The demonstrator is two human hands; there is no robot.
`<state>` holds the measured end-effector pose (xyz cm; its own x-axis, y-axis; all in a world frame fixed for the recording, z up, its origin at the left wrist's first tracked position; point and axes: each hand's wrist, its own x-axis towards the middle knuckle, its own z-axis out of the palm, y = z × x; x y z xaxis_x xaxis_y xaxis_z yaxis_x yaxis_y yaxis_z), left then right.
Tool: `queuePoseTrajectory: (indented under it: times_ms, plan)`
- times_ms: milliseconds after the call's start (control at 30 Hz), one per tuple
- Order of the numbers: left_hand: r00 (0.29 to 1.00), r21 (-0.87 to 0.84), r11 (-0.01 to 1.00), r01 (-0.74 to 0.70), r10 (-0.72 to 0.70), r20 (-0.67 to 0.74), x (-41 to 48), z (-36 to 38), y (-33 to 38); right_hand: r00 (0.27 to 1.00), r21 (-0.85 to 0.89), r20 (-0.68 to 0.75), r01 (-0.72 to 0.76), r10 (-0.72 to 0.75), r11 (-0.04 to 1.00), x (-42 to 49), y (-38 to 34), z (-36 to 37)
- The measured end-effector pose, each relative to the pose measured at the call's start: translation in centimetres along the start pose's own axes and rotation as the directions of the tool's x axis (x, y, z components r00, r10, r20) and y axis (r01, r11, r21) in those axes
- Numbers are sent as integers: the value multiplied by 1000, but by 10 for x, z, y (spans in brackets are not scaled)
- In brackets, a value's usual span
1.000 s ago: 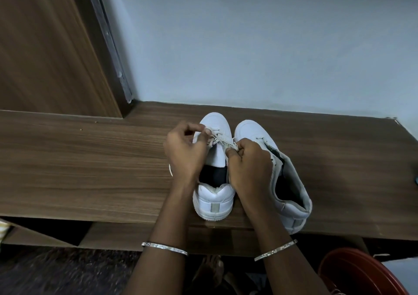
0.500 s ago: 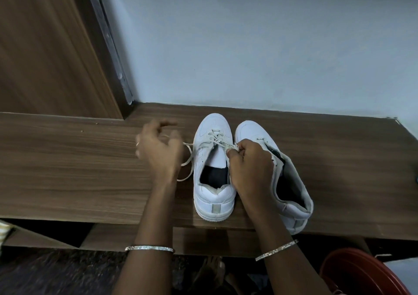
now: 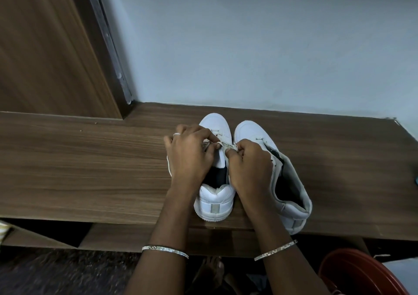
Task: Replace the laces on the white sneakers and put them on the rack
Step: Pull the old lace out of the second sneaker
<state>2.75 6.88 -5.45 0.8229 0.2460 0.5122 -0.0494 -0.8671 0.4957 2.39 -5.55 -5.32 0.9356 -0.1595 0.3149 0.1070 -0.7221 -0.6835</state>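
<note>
Lace [image 3: 228, 145], pinched by left hand [image 3: 190, 156] and right hand [image 3: 248, 168], shows only between them. Knuckles hide most eyelets of the sneaker [image 3: 214, 206] beneath.

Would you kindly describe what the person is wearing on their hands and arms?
No sleeves or gloves show. The left hand has a silver ring on one finger. A thin silver left bangle and a matching right bangle circle the wrists.
</note>
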Motion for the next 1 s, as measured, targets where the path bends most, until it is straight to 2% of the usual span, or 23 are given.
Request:
queuePoseTrajectory:
  times_ms: [67, 133, 200, 267, 367, 433, 500, 533, 567, 600, 633, 700, 733, 767, 800, 867, 933, 1000]
  plan:
    - [995, -105, 990, 98, -99, 2, 0, 1, 1, 1000, -5, 4, -9, 9, 1000, 0, 0, 0]
    - [975, -328, 919, 217, -223, 19, 0, 1, 2, 1000, -1, 0, -18, 18, 1000, 1, 0, 0]
    - [921, -608, 719, 336, -385, 53, 1, -1, 0, 1000, 3, -5, -20, 20, 1000, 1, 0, 0]
    - [835, -783, 468, 409, -539, 114, 5, -6, -6, 1000, 3, -6, -18, 18, 1000, 1, 1, 1]
    - [653, -855, 157, 494, -716, 246, 10, -15, -23, 1000, -1, -8, -6, 6, 1000, 1, 0, 1]
    - [528, -862, 2, 507, -791, 309, 10, -17, -34, 1000, 0, -6, -9, 9, 1000, 1, 0, 1]
    - [446, -845, -90, 528, -817, 365, 10, -15, -40, 1000, -1, 1, -16, 16, 1000, 1, 1, 1]
    - [431, -833, -94, 546, -820, 376, 9, -14, -41, 1000, -2, 4, -18, 18, 1000, 1, 1, 1]
    - [443, -830, -62, 554, -823, 357, 9, -13, -41, 1000, -1, 2, -18, 18, 1000, 1, 1, 1]
    - [483, -834, 27, 551, -825, 293, 9, -12, -42, 1000, 2, -2, -16, 16, 1000, 1, 1, 0]
    - [556, -824, 178, 537, -810, 188, 8, -11, -42, 1000, 4, -7, -14, 14, 1000, 1, 0, 0]
    - [746, -702, 536, 468, -666, -11, 6, -14, -39, 1000, 2, -10, -14, 14, 1000, 0, 0, 1]
    - [825, -614, 669, 419, -563, -51, 6, -16, -36, 1000, 2, -10, -17, 17, 1000, 0, 0, 1]
    - [887, -540, 760, 361, -459, -52, 6, -18, -33, 1000, 4, -10, -20, 20, 1000, 0, 0, 1]
    - [938, -494, 818, 294, -347, -18, 7, -19, -28, 1000, 4, -10, -21, 21, 1000, 0, 0, 2]
    - [986, -394, 904, 163, -136, 97, 6, -18, -16, 1000, 6, -11, -20, 20, 1000, 0, 0, 1]
    - [975, -231, 972, 53, -1, 220, 3, -12, -8, 1000, 12, -12, -20, 20, 1000, 0, 1, 1]
    - [968, -102, 995, -15, 40, 248, 3, -7, -3, 1000, 20, -13, -22, 22, 1000, -1, 1, 1]
